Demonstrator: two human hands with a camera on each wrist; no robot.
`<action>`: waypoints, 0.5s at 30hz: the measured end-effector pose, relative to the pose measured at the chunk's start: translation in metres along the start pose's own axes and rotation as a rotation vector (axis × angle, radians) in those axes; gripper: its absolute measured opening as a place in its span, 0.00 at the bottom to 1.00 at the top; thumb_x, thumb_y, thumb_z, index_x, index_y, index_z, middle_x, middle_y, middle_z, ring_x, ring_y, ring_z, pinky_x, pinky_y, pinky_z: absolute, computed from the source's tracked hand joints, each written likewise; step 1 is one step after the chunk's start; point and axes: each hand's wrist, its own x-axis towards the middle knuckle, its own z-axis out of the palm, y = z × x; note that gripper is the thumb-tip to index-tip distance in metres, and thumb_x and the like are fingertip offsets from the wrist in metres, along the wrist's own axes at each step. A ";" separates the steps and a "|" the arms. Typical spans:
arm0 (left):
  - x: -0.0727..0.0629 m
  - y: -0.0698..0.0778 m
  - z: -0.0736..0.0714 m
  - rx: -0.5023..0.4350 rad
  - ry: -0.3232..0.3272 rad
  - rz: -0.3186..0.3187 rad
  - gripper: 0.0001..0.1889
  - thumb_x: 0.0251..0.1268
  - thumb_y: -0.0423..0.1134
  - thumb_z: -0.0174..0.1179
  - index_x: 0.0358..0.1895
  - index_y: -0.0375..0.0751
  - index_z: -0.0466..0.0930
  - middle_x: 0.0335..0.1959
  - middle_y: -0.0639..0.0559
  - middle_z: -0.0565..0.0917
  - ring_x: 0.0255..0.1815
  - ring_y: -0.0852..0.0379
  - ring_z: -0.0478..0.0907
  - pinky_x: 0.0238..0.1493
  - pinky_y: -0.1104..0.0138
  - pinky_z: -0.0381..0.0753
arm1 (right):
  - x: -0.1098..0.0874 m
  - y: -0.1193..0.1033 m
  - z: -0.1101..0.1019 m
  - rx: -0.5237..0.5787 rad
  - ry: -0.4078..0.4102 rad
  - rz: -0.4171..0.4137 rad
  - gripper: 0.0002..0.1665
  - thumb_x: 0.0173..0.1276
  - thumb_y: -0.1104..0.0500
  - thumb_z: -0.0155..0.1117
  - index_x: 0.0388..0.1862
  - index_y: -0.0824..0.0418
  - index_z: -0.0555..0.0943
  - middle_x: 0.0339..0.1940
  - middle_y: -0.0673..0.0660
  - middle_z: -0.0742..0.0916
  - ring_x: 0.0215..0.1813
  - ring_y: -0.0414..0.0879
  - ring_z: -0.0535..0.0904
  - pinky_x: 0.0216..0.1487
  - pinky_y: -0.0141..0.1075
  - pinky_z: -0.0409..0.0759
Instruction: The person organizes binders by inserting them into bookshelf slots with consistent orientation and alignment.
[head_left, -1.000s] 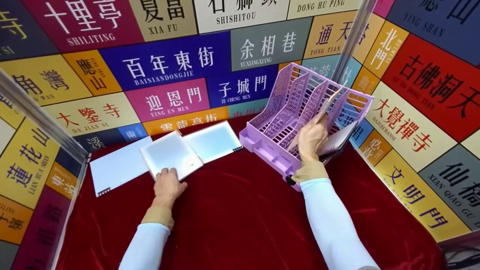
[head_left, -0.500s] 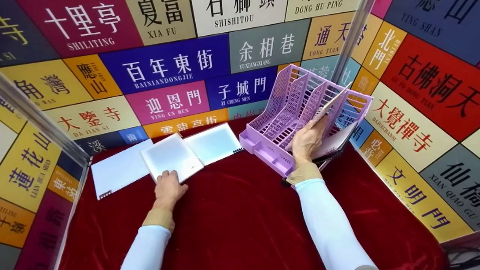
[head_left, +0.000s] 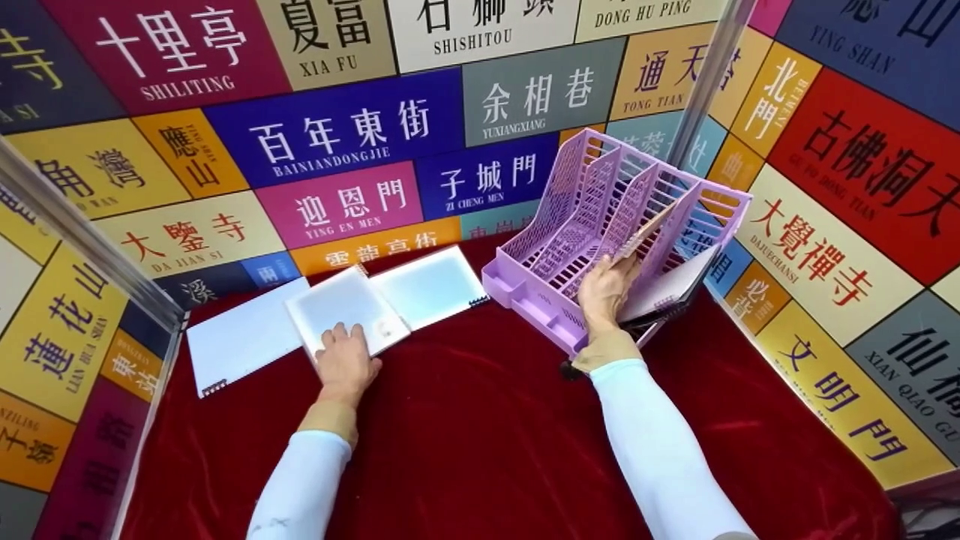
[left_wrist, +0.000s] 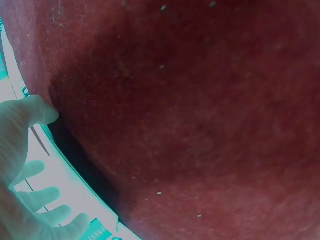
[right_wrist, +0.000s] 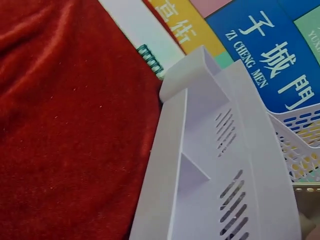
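My left hand [head_left: 346, 361] rests with relaxed fingers on the lower edge of a pale-covered spiral notebook [head_left: 341, 300]. In the left wrist view its thumb [left_wrist: 42, 111] lies at the notebook's edge, the other fingers over the cover. This notebook overlaps two more spiral notebooks, one on the left [head_left: 244, 337] and one on the right [head_left: 431, 285]. My right hand [head_left: 606, 289] grips the front edge of a thin notebook [head_left: 646, 231] standing in a slot of the purple file rack [head_left: 536, 307]. Only a bit of that hand shows at the right wrist view's corner.
Another spiral notebook [head_left: 671, 285] leans in the rack's rightmost slot. The rack has a shallow front tray with small compartments [right_wrist: 200, 200]. Dark red velvet cloth [head_left: 465, 435] covers the table. Sign-printed panels [head_left: 337, 127] enclose the back and sides.
My right hand has moved slightly left and down, and the notebook it grips now sits lower in its slot. My left hand has shifted a little farther onto the top notebook.
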 end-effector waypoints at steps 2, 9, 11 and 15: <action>0.004 0.002 0.001 0.019 0.009 0.015 0.36 0.64 0.44 0.79 0.70 0.31 0.74 0.70 0.24 0.75 0.74 0.24 0.71 0.61 0.28 0.83 | 0.005 0.003 -0.003 0.013 -0.056 0.035 0.44 0.92 0.46 0.45 0.92 0.72 0.51 0.93 0.76 0.57 0.95 0.70 0.53 0.97 0.57 0.52; 0.008 0.007 0.008 0.037 0.022 0.035 0.36 0.64 0.42 0.78 0.71 0.30 0.74 0.68 0.24 0.77 0.72 0.24 0.74 0.58 0.28 0.86 | 0.064 0.059 0.027 -0.039 -0.135 0.123 0.29 0.85 0.51 0.48 0.77 0.64 0.75 0.75 0.70 0.82 0.80 0.66 0.76 0.91 0.62 0.62; 0.008 0.007 0.010 0.019 0.017 0.030 0.33 0.65 0.40 0.76 0.69 0.30 0.76 0.66 0.25 0.78 0.70 0.24 0.75 0.56 0.28 0.87 | 0.058 0.049 0.021 -0.031 -0.166 0.162 0.27 0.85 0.53 0.48 0.76 0.62 0.77 0.74 0.69 0.84 0.78 0.65 0.78 0.89 0.57 0.67; 0.007 0.009 0.013 0.000 -0.004 0.023 0.27 0.67 0.38 0.71 0.65 0.30 0.78 0.61 0.26 0.80 0.67 0.24 0.78 0.54 0.30 0.88 | 0.028 0.009 -0.003 0.036 -0.243 0.242 0.30 0.85 0.60 0.46 0.83 0.62 0.69 0.75 0.70 0.83 0.65 0.60 0.84 0.75 0.49 0.81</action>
